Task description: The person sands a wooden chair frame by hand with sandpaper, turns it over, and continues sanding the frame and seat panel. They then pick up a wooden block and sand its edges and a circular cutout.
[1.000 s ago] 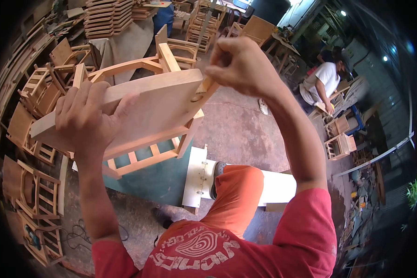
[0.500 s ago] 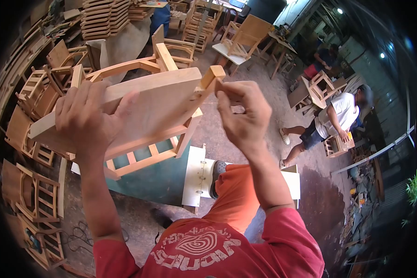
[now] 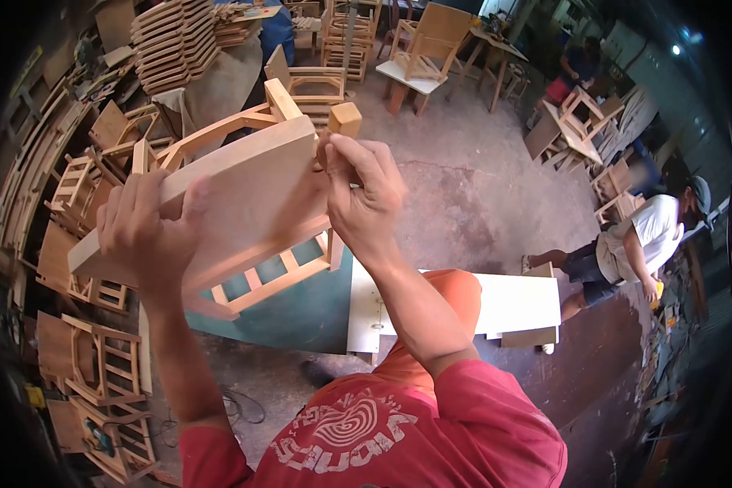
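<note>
A light wooden chair lies tipped in front of me, its broad flat board (image 3: 248, 183) facing up toward me. My left hand (image 3: 150, 236) is closed over the board's left part, fingers over the far edge and thumb on the face. My right hand (image 3: 368, 191) is in a pinch at the board's right end, against a chair post (image 3: 345, 119) that sticks up there. A small brown edge shows at its fingertips, too hidden to name. Under the board, the chair's slatted part (image 3: 281, 268) rests over a green surface (image 3: 281, 321).
A white bench-like board (image 3: 512, 302) extends to the right, beside my orange-clad leg. Several wooden chairs (image 3: 98, 358) stand along the left, with stacked frames (image 3: 175, 41) behind. A person in a white shirt (image 3: 655, 232) bends at the right; another person (image 3: 577, 65) works farther back.
My right hand has shifted from near the post's tip down toward the board's end. My left hand keeps its hold. The view has turned, and the white-shirted person appears farther right.
</note>
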A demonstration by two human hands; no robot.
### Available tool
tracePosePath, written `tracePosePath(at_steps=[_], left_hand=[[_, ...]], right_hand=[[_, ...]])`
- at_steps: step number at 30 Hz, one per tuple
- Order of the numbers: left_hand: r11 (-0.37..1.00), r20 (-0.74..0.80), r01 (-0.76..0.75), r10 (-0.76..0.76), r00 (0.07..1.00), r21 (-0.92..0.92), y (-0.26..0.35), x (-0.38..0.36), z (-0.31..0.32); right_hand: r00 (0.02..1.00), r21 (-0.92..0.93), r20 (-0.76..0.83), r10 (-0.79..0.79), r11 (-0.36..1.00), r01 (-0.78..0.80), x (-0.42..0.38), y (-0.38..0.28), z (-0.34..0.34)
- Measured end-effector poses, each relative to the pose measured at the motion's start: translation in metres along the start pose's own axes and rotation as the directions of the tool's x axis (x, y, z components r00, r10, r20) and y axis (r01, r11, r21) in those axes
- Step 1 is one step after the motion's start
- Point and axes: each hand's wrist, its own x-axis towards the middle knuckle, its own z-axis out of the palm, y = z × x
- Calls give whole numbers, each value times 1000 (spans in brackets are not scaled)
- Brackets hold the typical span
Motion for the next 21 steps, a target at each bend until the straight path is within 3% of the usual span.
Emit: tracePosePath(at_steps=[2, 4, 7, 8, 10, 12, 13, 14, 15, 16, 18, 19, 20, 21], left_hand=[[1000, 57, 10, -10, 998, -11, -1, -4, -1], [1000, 104, 19, -17, 994, -17, -4, 0, -5], [990, 428, 63, -5, 904, -122, -9, 11, -26], [992, 433, 34, 21, 901, -119, -9, 22, -30], [937, 720, 183, 94, 687, -297, -6, 42, -39], [937, 756, 137, 167, 633, -321, 0, 64, -33], [893, 799, 187, 253, 546, -410, 8, 76, -28], [840, 821, 246, 339, 459, -484, 14, 87, -21], [808, 786, 208, 419, 454, -551, 17, 92, -6], [818, 793, 200, 413, 449, -539, 20, 98, 6], [775, 735, 101, 537, 413, -624, 25, 102, 26], [792, 693, -43, 558, 457, -609, 25, 102, 29], [808, 713, -42, 542, 446, -588, 27, 103, 28], [805, 774, 129, 494, 395, -580, 30, 106, 23]], right_hand=[[999, 23, -43, 8, 1000, -7, 1, -4, 0], [996, -241, 94, 10, 970, 13, -1, -11, -3], [987, -311, 158, 34, 950, 17, -10, -21, -11], [978, -339, 206, 29, 940, 44, -11, -22, -13], [974, -362, 213, 83, 932, 0, -18, -20, -12], [946, -413, 280, 166, 910, -37, -21, -18, -11], [949, -405, 266, 169, 913, -49, -20, -19, -10], [953, -104, 234, 192, 980, -172, -20, -23, -10], [952, 216, 214, 218, 940, -263, -18, -25, -9], [953, 230, 209, 221, 935, -268, -16, -27, -11], [827, 350, 378, 416, 762, -544, -16, -26, -16], [953, 361, 164, 253, 884, -297, -20, -16, 0], [949, 384, 171, 263, 870, -310, -22, -10, 3], [939, 370, 207, 273, 867, -334, -24, -8, 2]])
